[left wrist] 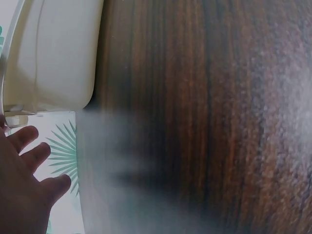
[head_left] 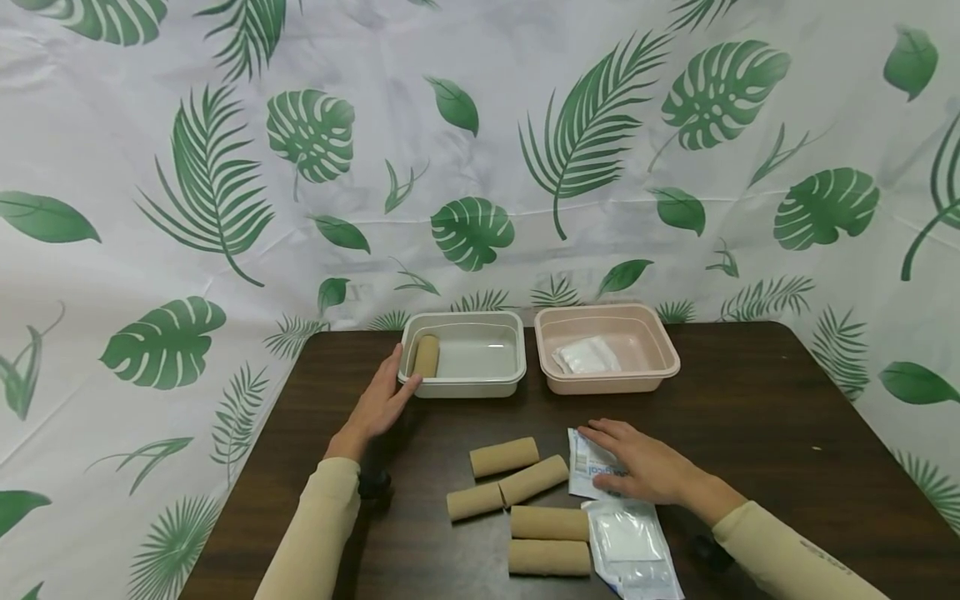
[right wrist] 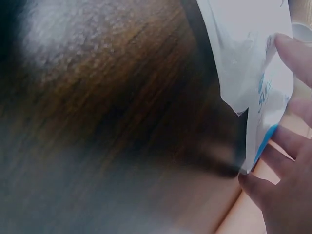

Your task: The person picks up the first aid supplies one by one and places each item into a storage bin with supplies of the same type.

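My left hand (head_left: 377,402) is at the left side of a pale grey plastic tub (head_left: 471,388), its straight fingers along the rim. In the left wrist view, that hand (left wrist: 24,180) shows spread fingers below the tub (left wrist: 58,53). One cardboard tube (head_left: 427,357) stands or leans inside the tub's left end. My right hand (head_left: 647,462) lies over a white packet with blue print (head_left: 583,467), its fingers near the far edge and its thumb near the close one. In the right wrist view, fingertips touch the edge of the packet (right wrist: 265,102).
Several cardboard tubes (head_left: 551,523) lie in the table's middle. Beside them is another clear-fronted packet (head_left: 633,546), close to the right forearm. A pink tub (head_left: 611,384) with white packets (head_left: 588,356) inside stands right of the grey one. A leaf-patterned sheet (head_left: 480,167) hangs behind the table.
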A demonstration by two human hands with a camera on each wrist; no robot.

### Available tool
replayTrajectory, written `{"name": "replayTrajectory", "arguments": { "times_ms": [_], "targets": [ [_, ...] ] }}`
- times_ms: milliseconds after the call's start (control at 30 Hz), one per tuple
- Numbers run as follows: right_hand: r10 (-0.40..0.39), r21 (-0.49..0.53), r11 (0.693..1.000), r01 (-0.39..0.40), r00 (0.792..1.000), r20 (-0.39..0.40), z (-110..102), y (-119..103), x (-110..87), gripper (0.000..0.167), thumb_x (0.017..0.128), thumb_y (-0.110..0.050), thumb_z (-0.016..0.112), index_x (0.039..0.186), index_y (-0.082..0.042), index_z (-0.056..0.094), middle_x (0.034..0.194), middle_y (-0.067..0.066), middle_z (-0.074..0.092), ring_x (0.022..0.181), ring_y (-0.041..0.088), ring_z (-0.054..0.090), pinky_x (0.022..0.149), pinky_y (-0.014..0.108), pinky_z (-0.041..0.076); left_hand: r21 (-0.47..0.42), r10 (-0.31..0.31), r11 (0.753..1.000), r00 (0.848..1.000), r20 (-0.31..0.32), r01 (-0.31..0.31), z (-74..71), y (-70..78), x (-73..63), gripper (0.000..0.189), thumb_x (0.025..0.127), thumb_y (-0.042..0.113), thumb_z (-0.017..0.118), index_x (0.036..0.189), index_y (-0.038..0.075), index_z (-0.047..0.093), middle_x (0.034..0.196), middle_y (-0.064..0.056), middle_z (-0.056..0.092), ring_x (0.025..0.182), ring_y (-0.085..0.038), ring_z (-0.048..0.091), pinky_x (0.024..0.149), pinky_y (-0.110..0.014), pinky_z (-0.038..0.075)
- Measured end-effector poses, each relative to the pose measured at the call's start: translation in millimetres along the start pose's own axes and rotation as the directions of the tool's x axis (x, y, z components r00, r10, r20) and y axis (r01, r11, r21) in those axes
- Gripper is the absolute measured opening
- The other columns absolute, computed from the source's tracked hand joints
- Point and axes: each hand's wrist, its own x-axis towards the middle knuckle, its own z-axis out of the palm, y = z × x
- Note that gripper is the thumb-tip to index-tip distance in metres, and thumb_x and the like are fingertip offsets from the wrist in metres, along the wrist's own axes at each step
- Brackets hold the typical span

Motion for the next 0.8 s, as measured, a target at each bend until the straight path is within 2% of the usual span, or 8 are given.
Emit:
{"name": "replayTrajectory", "arguments": {
  "times_ms": [200,433,633,800],
  "targets": [
    [0.011,-0.008,1.000,-0.011,1.000,-0.017,-2.5,-0.5,1.7,0.070,0.090,-0.042,0.070,0.149,-0.012,0.044,0.143,0.013,0.046,0.127,0.030,0.048,0.094,0.050,0.046,-0.005,-0.001,1.000,1.000,-0.008,0.001,4.5,-2.4,1.6,0.077,0.103,0.040,0.049,0.159,0.010,0.006,0.159,-0.020,0.019,0.145,-0.034,0.021,0.113,-0.055,0.021],
    [0.019,-0.003,1.000,-0.019,1.000,-0.007,-3.2,0.1,3.5,0.069,0.089,-0.038,0.072,0.149,-0.015,0.044,0.139,0.006,0.048,0.121,0.022,0.051,0.089,0.045,0.050,-0.011,-0.016,1.000,1.000,0.001,0.016,5.3,-3.1,-0.2,0.080,0.102,0.046,0.048,0.159,0.011,0.004,0.160,-0.020,0.018,0.145,-0.036,0.022,0.112,-0.057,0.022],
    [-0.007,-0.058,0.998,0.003,0.998,-0.069,-5.0,2.3,5.8,0.065,0.089,-0.031,0.075,0.146,-0.015,0.049,0.130,-0.001,0.054,0.102,0.009,0.056,0.074,0.033,0.052,-0.021,-0.049,0.999,0.998,0.028,0.050,5.3,-3.2,0.3,0.083,0.100,0.053,0.047,0.159,0.017,0.001,0.161,-0.016,0.015,0.145,-0.034,0.021,0.112,-0.056,0.022],
    [-0.034,-0.089,0.996,0.024,0.993,-0.116,-10.7,2.2,8.2,0.057,0.087,-0.022,0.076,0.140,-0.015,0.056,0.119,-0.006,0.058,0.086,0.004,0.055,0.064,0.026,0.049,-0.027,-0.044,0.999,0.999,0.032,0.045,5.4,-2.9,0.9,0.084,0.100,0.053,0.047,0.159,0.016,0.001,0.162,-0.015,0.012,0.146,-0.033,0.019,0.113,-0.055,0.021]
  ]
}}
